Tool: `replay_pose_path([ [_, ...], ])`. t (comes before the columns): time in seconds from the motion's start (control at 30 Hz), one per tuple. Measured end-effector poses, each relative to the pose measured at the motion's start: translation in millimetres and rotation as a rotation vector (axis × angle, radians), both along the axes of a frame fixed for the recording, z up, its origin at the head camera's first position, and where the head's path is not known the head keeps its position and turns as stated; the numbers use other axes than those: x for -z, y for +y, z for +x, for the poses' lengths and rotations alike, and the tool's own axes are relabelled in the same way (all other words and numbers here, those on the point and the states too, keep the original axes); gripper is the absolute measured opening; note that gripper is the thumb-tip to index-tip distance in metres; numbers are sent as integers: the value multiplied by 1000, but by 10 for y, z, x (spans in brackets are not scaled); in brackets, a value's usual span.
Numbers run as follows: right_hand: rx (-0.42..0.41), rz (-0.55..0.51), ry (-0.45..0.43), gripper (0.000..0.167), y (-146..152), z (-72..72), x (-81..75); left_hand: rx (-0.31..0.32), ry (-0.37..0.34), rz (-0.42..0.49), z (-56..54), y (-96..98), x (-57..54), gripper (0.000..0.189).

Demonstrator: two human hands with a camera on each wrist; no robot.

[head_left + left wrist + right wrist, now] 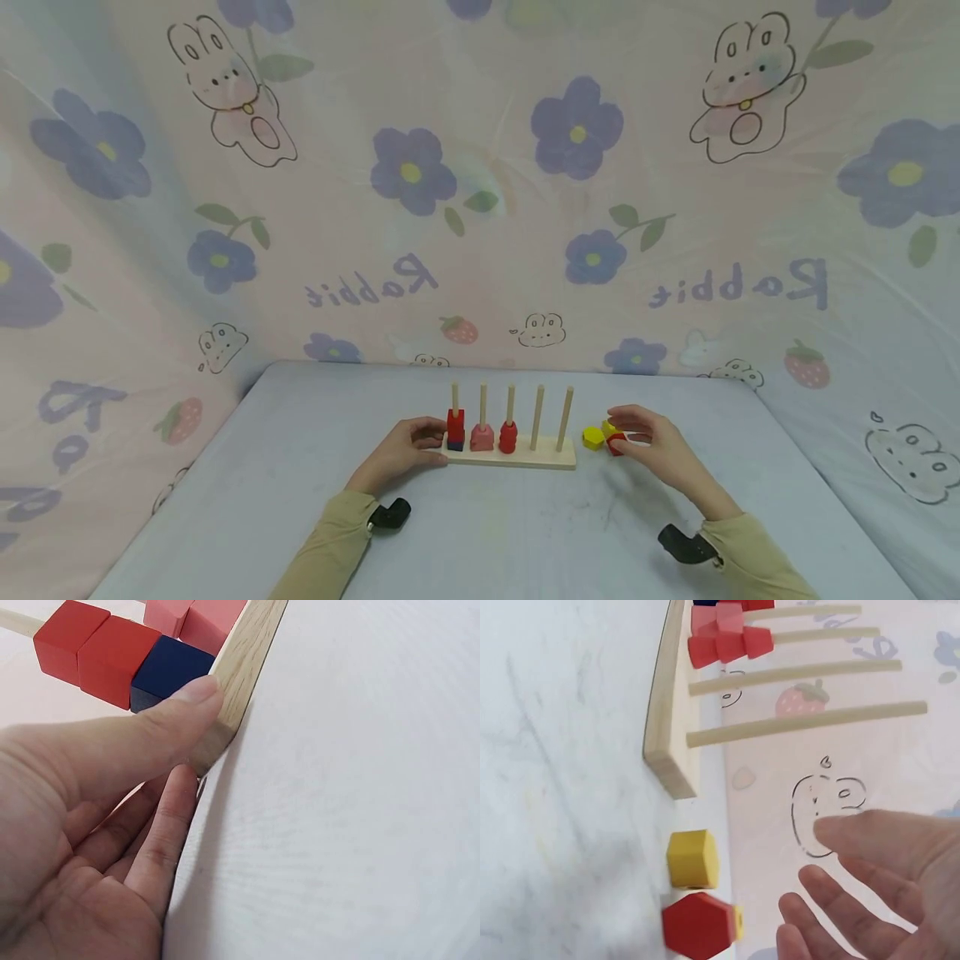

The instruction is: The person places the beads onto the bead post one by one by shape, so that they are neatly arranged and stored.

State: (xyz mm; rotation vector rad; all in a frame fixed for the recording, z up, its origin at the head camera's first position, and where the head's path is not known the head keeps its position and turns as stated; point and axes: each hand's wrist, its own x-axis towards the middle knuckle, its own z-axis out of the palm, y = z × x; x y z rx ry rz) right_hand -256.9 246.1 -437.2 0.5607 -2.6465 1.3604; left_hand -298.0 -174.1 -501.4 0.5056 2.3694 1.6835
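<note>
A wooden peg stand (525, 461) with several upright pegs sits on the table. My left hand (401, 454) grips its left end, the thumb (169, 720) lying on the base beside a navy cube (174, 671). Red cubes (456, 423) top that navy cube on the leftmost peg. The second peg carries pink blocks (482, 438), and the third carries red tapered blocks (508, 437). To the right of the stand, my right hand (663, 450) hovers with spread, loosely bent fingers near a red hexagonal block (699, 926) and two yellow blocks (593, 438), apparently holding nothing.
The two rightmost pegs (537, 417) hold no blocks. A white cloth covers the table (495, 533). Behind it hangs a curtain (495, 242) printed with rabbits and flowers. Black wrist mounts (686, 546) are on both sleeves.
</note>
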Motion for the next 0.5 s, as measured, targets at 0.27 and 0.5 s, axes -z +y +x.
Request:
replay_pose_path([
  [0.27, 51, 10, -36, 39, 78, -87, 145, 14, 2, 18, 150, 44, -211, 51],
  [0.5, 88, 38, -52, 38, 94, -146, 237, 23, 13, 24, 43, 6, -60, 54],
])
